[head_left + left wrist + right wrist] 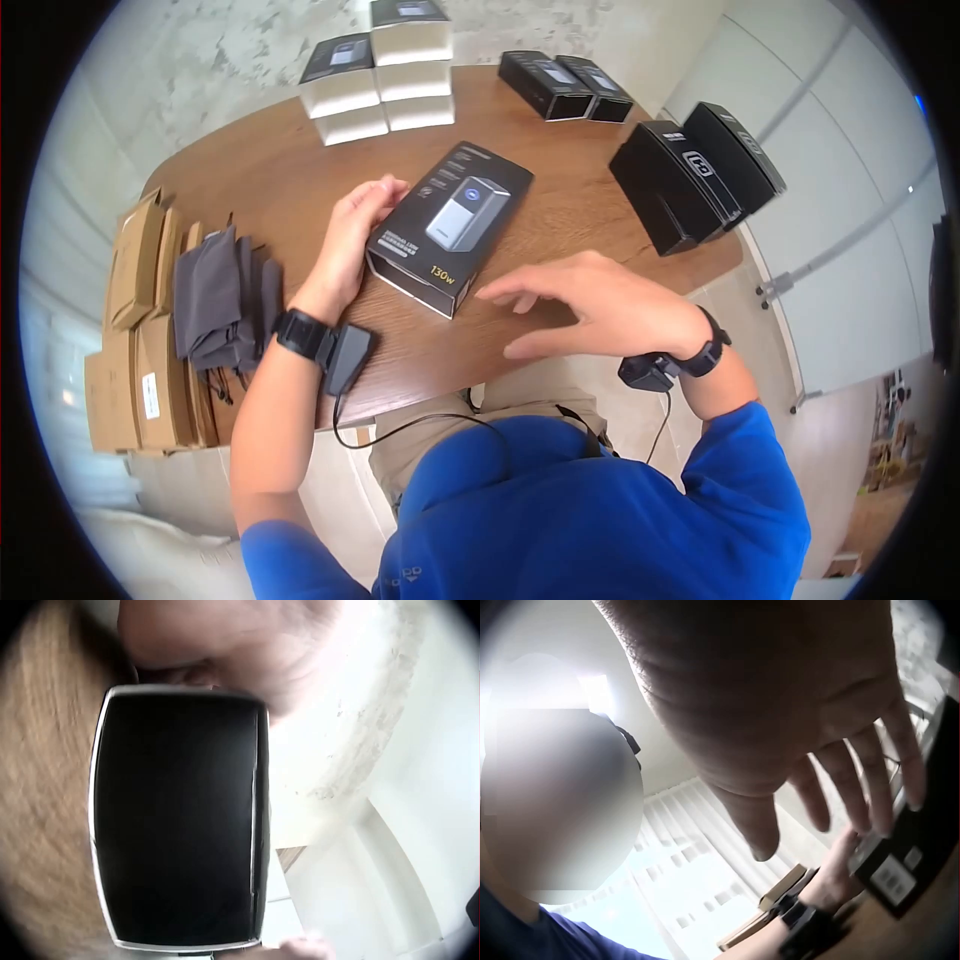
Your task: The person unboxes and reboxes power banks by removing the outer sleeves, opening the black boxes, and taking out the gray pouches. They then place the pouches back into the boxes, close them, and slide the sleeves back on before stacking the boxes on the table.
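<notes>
A black box [450, 225] with a power bank picture and "130w" lies tilted on the wooden table in front of the person. The left hand [355, 235] rests along its left side, fingers at the far left edge; in the left wrist view the box's black end [180, 817] fills the middle, the left hand [225, 637] against it. To the right of the box's near end hovers the right hand [590, 305], fingers spread and slightly bent, holding nothing. The right wrist view shows that hand [780, 712] with fingers extended beside the box [915, 847].
White-sided boxes [415, 80] are stacked at the back. Two black boxes [545, 88] lie at the back right, larger black boxes [665, 185] stand at the right. Grey pouches [225, 295] and brown cartons [140, 370] occupy the left edge. A cable [400, 430] runs between the wrist cameras.
</notes>
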`<state>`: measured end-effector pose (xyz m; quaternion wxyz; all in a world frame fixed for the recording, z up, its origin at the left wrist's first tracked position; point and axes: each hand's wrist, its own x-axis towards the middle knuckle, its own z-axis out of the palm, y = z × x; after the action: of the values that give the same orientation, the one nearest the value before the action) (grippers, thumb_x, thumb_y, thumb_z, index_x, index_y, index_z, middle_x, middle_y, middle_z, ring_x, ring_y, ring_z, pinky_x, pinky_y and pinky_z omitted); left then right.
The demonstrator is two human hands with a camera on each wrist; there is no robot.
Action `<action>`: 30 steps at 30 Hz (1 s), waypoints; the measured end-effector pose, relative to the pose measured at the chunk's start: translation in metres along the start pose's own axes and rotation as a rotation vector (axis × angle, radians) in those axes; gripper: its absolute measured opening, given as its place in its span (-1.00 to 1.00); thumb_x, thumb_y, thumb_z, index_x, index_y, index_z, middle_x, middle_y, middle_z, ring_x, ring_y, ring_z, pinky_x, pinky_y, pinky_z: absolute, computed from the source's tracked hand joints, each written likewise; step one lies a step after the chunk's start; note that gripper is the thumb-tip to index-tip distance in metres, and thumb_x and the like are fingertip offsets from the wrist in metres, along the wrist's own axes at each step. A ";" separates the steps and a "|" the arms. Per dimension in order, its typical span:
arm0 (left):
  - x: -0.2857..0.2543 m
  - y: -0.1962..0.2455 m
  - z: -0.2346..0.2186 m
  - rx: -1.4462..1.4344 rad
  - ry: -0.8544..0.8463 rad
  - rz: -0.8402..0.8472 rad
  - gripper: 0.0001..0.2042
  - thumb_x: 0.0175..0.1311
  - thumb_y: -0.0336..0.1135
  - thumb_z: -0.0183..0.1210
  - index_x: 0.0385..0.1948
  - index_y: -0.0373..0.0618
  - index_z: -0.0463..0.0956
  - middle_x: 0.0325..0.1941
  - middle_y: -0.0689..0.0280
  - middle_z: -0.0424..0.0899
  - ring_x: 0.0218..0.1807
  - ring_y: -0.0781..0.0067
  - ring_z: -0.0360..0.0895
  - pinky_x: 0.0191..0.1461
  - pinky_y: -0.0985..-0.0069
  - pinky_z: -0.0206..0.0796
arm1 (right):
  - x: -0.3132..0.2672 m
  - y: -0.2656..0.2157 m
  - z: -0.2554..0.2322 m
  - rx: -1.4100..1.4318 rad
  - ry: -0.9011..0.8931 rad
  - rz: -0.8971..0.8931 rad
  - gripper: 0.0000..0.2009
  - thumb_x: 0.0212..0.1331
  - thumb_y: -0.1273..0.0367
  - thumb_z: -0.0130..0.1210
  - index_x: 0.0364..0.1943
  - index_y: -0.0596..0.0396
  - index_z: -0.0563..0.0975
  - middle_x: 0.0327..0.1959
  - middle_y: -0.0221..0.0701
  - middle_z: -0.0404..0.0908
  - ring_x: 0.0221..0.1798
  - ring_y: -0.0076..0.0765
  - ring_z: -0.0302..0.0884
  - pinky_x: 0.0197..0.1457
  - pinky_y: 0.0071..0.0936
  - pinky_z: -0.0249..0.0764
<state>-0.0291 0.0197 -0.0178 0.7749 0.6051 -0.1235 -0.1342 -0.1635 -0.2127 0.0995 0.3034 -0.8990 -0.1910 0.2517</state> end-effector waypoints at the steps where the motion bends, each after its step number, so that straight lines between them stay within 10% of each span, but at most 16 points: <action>1: 0.002 0.003 -0.005 -0.001 0.024 0.000 -0.66 0.38 -0.07 0.04 -0.10 -0.20 0.49 -0.12 0.27 0.61 -0.17 0.59 0.51 -0.02 0.60 0.36 | 0.009 0.007 -0.005 -0.004 -0.019 -0.014 -0.40 0.01 0.12 0.29 0.16 0.01 0.40 0.25 -0.13 0.34 0.22 0.03 0.37 0.24 -0.19 0.30; 3: 0.005 0.008 -0.013 0.004 0.096 0.042 -0.65 0.38 -0.05 0.03 -0.12 -0.19 0.50 -0.17 0.28 0.63 -0.19 0.59 0.52 -0.04 0.60 0.36 | 0.033 0.026 -0.014 -0.349 0.394 -0.552 -0.42 -0.01 0.19 0.31 0.14 0.02 0.43 0.29 -0.22 0.32 0.27 -0.04 0.33 0.28 -0.21 0.27; 10: 0.001 0.009 -0.007 0.110 -0.030 0.045 -0.56 0.34 0.03 0.05 -0.01 -0.18 0.44 -0.02 0.26 0.56 -0.01 0.50 0.45 0.11 0.54 0.30 | 0.137 0.104 -0.054 0.006 0.638 -0.324 -0.40 0.20 0.01 0.09 0.22 0.10 0.37 0.28 -0.09 0.32 0.34 -0.09 0.25 0.38 -0.28 0.15; 14: -0.014 0.036 -0.007 0.444 -0.504 0.126 0.13 -0.17 -0.02 0.47 0.43 -0.12 -0.16 0.50 0.10 -0.05 0.51 0.23 -0.10 0.50 0.32 -0.18 | 0.153 0.133 -0.055 0.388 0.452 -0.230 -0.52 0.26 0.09 0.07 0.08 0.19 0.49 0.02 -0.24 0.58 0.10 -0.39 0.47 0.20 -0.48 0.31; 20: -0.008 0.038 -0.011 0.876 -0.315 0.388 -0.05 -0.19 -0.11 0.48 0.33 -0.14 0.16 0.33 0.11 0.26 0.37 0.17 0.20 0.43 0.32 0.03 | 0.160 0.150 -0.050 0.824 0.517 -0.241 -0.70 0.34 0.23 0.02 -0.10 0.22 0.57 -0.22 -0.45 0.63 -0.16 -0.62 0.50 -0.03 -0.67 0.36; 23: 0.000 0.032 -0.023 0.746 -0.095 0.177 -0.21 -0.10 -0.17 0.42 0.26 -0.12 0.27 0.24 0.11 0.37 0.33 0.17 0.27 0.40 0.32 0.08 | 0.163 0.158 -0.052 0.882 0.664 -0.206 -0.74 0.32 0.23 0.04 -0.22 0.17 0.57 -0.31 -0.52 0.60 -0.25 -0.68 0.47 -0.13 -0.70 0.35; 27: 0.000 0.024 -0.021 0.656 0.021 0.119 -0.16 -0.12 -0.14 0.43 0.30 -0.09 0.21 0.29 0.09 0.29 0.34 0.14 0.22 0.41 0.29 0.06 | 0.167 0.157 -0.047 0.854 0.755 -0.116 -0.78 0.31 0.23 0.06 -0.27 0.11 0.55 -0.44 -0.60 0.51 -0.39 -0.75 0.34 -0.34 -0.72 0.23; 30: -0.006 0.024 -0.010 1.180 -0.030 0.308 0.03 -0.21 -0.04 0.48 0.36 -0.07 0.02 0.39 -0.01 0.01 0.41 -0.06 0.04 0.42 0.20 0.01 | 0.164 0.148 -0.045 0.879 0.747 -0.135 -0.80 0.29 0.24 0.08 -0.26 0.09 0.55 -0.49 -0.63 0.45 -0.44 -0.75 0.29 -0.41 -0.74 0.17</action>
<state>-0.0299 0.0362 0.0035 0.3175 0.9057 -0.2740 0.0623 0.0215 -0.2617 -0.0197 0.7104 -0.7022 -0.0054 -0.0466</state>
